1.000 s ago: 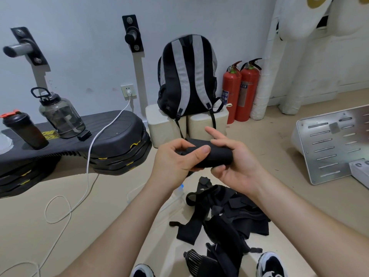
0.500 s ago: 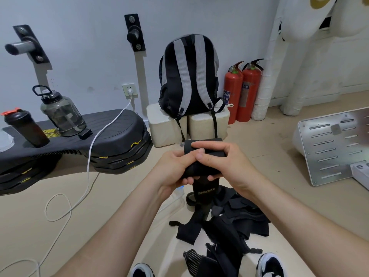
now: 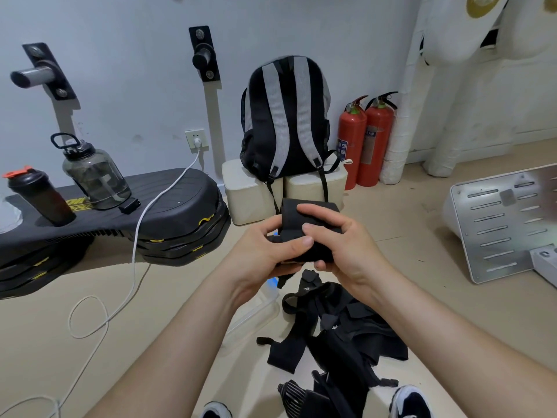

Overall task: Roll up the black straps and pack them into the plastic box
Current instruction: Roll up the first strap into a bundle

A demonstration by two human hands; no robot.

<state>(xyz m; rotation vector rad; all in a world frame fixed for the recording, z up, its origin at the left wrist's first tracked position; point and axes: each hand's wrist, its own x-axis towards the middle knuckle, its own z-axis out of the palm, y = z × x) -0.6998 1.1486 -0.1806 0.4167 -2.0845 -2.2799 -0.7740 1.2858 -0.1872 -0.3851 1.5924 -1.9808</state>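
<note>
Both hands hold one black strap (image 3: 294, 220) rolled into a thick bundle at chest height. My left hand (image 3: 265, 251) grips its left side, thumb laid across the front. My right hand (image 3: 337, 239) wraps its right side with fingers curled over the top. A short loose end of the strap hangs below the hands. Under my left forearm the clear plastic box (image 3: 256, 309) lies on the floor, mostly hidden. A pile of loose black straps (image 3: 340, 330) is spread on the floor below my right hand.
A grey and black backpack (image 3: 286, 116) sits on two white blocks ahead. Two red fire extinguishers (image 3: 364, 140) stand to its right. Black step platforms (image 3: 99, 218) at left carry two bottles and a white cable. A metal plate (image 3: 506, 230) leans at right. My shoes show at the bottom edge.
The hands have wound the strap further. The hanging tail seen half a second ago is now much shorter, and the roll sits tighter between both hands.
</note>
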